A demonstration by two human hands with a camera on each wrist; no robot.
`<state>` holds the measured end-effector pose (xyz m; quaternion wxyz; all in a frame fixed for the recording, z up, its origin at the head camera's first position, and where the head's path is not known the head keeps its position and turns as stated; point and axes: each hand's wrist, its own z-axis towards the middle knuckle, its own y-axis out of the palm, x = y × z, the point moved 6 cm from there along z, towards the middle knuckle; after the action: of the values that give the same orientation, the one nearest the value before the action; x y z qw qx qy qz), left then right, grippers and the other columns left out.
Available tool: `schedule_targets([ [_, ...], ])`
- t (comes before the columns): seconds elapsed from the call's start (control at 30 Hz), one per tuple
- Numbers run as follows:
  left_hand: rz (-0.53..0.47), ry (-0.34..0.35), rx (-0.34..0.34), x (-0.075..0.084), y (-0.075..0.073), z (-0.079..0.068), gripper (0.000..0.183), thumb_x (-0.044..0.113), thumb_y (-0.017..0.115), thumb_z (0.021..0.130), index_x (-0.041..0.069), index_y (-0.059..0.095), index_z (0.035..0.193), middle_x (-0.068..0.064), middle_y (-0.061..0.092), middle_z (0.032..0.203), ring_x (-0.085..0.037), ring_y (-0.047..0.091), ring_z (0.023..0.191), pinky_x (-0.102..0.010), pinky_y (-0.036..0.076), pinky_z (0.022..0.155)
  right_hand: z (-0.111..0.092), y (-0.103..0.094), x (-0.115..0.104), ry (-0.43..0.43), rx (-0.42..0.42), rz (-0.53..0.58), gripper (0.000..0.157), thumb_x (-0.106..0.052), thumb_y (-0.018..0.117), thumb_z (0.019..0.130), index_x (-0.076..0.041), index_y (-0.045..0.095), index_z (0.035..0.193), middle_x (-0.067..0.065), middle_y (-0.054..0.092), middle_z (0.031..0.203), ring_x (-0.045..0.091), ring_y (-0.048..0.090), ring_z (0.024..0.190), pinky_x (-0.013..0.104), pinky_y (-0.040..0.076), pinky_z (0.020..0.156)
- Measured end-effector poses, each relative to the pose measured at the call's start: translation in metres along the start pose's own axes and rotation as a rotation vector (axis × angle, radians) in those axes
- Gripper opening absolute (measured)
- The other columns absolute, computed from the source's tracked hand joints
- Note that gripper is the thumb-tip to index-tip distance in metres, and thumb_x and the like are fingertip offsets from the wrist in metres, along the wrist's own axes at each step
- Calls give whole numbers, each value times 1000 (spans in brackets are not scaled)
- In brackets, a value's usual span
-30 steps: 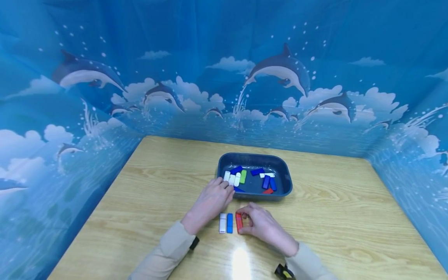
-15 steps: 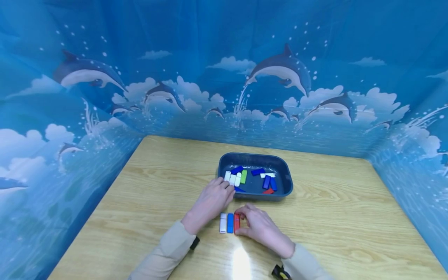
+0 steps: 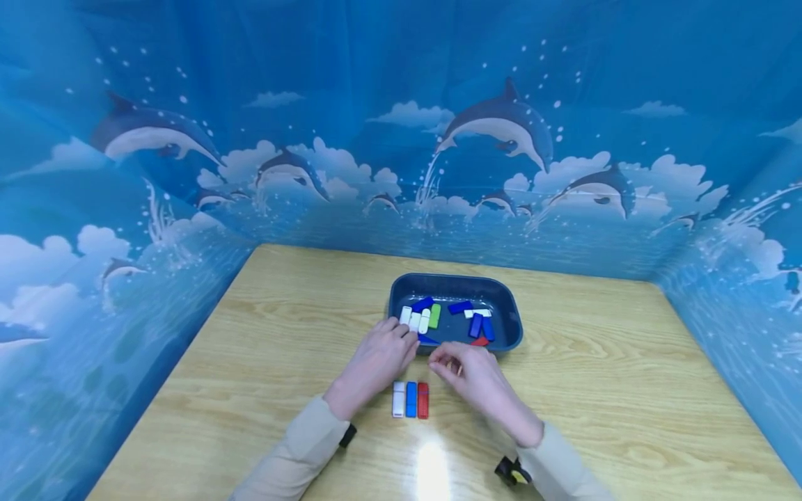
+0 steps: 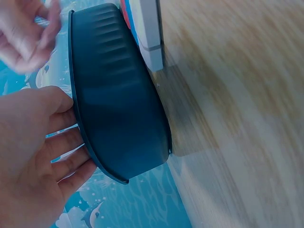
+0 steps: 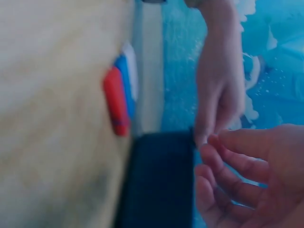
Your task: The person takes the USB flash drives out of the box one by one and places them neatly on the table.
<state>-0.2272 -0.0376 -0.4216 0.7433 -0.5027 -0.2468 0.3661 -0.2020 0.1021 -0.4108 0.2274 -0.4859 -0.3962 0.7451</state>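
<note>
Red stick [image 3: 423, 401]: on the tabletop [image 3: 313, 299], right end of a row of three; I see it just beside the blue stick [image 3: 411, 399], ends toward and away from the tray
White stick [image 3: 398, 399]: left end of the row, beside the blue one
Right hand [image 3: 473, 372]: near the tray's front rim, beyond the red stick; fingers loosely bent and a little spread, thumb close to the forefinger; I cannot tell whether those tips touch
Left hand [image 3: 383, 351]: holds the tray at its near left corner, fingers bent over the rim
Tray [image 4: 114, 90]: dark blue, behind the row; inside I see white, blue and red sticks and one green stick [image 3: 435, 316]
Backdrop [image 3: 351, 174]: blue sheet with printed dolphins
Right wrist feed: blurred
</note>
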Motion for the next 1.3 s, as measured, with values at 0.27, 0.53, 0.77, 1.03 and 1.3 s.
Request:
schedule_targets([
  [0.27,6,-7,-2,-2,-1,0,18,26,62,102,15,75,102,2,72,93,-15,54,84,-27,49,77,35,-30,8,8,136,-76,4,-17,73,94,-13,74,96,-5,67,81,6,53,61,22,44,53],
  [0.53,14,-22,-39,-2,0,-1,21,29,59,104,16,75,107,1,73,100,-15,57,89,-28,51,82,70,-14,43,101,63,-131,10,-15,71,96,-10,75,103,4,70,95,15,61,74,35,51,67],
  [0.77,39,-13,-34,0,0,-1,21,30,58,104,16,75,105,1,73,99,-15,56,88,-28,50,80,91,13,52,140,-62,-192,20,-17,74,94,-7,74,112,8,68,102,21,62,82,39,54,73],
  [1.03,57,3,-28,2,0,-1,21,29,58,104,16,75,105,2,73,99,-14,53,86,-26,49,78,101,30,53,200,-159,-313,47,-32,82,86,-2,72,121,15,62,119,31,64,99,45,56,86],
  [1.3,66,10,-3,1,-1,-1,19,29,60,102,16,75,103,2,73,97,-14,53,84,-26,48,76,101,33,55,256,-190,-280,45,-30,85,83,-5,71,118,14,57,120,31,62,95,45,56,84],
])
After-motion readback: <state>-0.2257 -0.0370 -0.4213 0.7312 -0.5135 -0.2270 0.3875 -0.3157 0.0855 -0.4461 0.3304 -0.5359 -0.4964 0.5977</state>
